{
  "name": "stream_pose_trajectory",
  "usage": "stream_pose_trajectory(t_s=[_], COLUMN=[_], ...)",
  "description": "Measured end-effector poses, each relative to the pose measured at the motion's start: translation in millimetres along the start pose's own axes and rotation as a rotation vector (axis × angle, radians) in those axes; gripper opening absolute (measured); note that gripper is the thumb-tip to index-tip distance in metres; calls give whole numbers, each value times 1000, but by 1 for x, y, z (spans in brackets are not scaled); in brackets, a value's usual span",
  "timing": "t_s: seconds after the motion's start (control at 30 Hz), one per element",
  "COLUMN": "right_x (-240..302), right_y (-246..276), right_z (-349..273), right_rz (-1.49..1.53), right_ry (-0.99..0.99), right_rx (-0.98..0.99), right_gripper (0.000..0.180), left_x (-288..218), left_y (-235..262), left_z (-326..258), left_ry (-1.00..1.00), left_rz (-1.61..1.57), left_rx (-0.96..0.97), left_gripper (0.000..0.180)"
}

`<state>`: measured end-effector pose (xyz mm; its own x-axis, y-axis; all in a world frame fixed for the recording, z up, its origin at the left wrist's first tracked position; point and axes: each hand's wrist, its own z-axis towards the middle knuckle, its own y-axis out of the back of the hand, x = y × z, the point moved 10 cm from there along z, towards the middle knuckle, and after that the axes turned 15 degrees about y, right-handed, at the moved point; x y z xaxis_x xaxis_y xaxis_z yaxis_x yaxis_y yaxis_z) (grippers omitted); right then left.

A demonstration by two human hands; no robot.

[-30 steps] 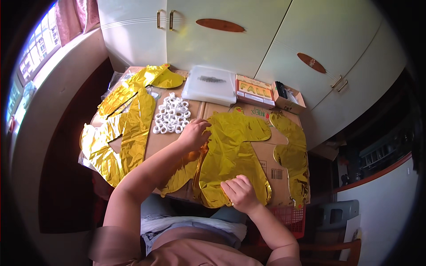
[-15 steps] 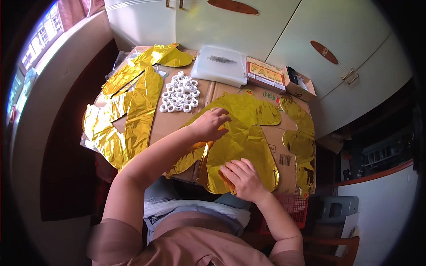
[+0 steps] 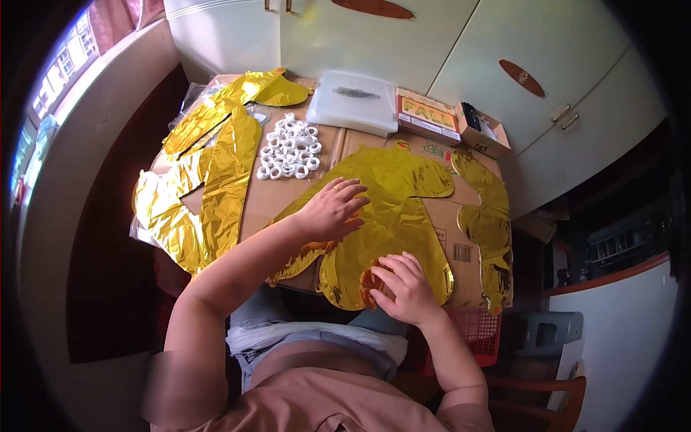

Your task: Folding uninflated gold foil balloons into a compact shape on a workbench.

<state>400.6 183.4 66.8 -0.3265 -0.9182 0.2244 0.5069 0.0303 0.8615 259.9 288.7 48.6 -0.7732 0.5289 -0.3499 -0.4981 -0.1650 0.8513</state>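
Note:
A flat, uninflated gold foil balloon (image 3: 374,194) is spread on the brown cardboard (image 3: 270,209) in front of me. My left hand (image 3: 335,210) rests over the balloon's left middle part, its fingers apart and a ring on one of them. Near the balloon's bottom edge, my right hand (image 3: 405,288) has its fingers curved and its thumb apart, touching or just above the foil. Orange-brown reflections of the hands show in the shiny surface. Neither hand grips anything that I can see.
More gold foil balloons lie at the left (image 3: 223,187) and at the right edge (image 3: 486,223). Several white ribbon coils (image 3: 289,147) sit behind. Along the back are a stack of clear plastic bags (image 3: 353,101), an orange box (image 3: 428,115) and a small open carton (image 3: 482,133).
My right hand has shifted slightly up and to the right, its thumb moving away from the fingers. The left hand has moved slightly left. The balloon's lower edge lies a little flatter.

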Motion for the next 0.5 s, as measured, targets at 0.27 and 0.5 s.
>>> stream_pose_trajectory(t_s=[0.27, 0.5], right_x=[-5, 54], right_y=[-11, -19], right_z=[0, 14], right_rz=[-42, -117], right_ry=[-32, 100], right_rx=[77, 144], right_gripper=[46, 68], left_x=[0, -1], left_y=[-22, -17], left_z=[-10, -11], left_ry=[31, 18], left_rz=[57, 3], left_rx=[65, 79], left_gripper=[56, 48])
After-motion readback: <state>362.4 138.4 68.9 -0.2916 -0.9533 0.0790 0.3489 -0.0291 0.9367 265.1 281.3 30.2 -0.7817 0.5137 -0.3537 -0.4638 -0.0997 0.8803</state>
